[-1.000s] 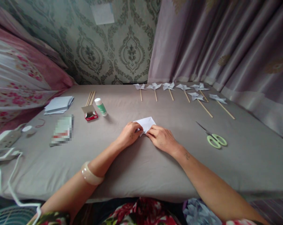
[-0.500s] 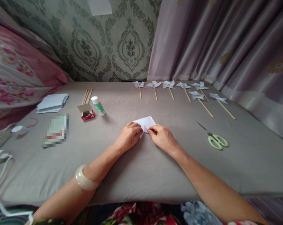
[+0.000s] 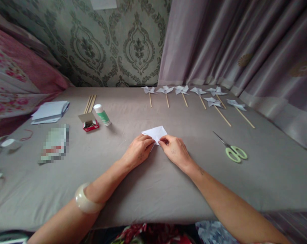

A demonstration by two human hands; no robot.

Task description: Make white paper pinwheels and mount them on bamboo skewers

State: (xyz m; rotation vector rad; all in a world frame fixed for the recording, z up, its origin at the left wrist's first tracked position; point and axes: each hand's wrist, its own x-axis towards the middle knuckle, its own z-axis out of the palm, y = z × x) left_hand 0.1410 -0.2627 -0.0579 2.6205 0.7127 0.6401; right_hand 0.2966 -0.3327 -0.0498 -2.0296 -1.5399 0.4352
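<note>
Folded white paper [image 3: 155, 132] lies near the middle of the bench [image 3: 148, 189], mostly beyond the fingers, its long axis apparently running left to right. Left hand [image 3: 137, 151] and right hand [image 3: 176, 151] are equally near, fingers narrowly pinching its near side.

1. The person's left hand [image 3: 140, 147] pinches the near left edge of a folded white paper [image 3: 155, 134].
2. The right hand [image 3: 175, 149] pinches the same paper on its right side.
3. The paper is on a big gray surface [image 3: 153, 189].
4. Green-handled scissors [image 3: 231, 148] lie to the right.
5. Seven white pinwheels [image 3: 182, 90] on sticks lie at the back and right.
6. To the left are a glue stick [image 3: 102, 115], an open red box [image 3: 90, 125], thin wooden sticks [image 3: 89, 104] and a paper pile [image 3: 50, 112].
</note>
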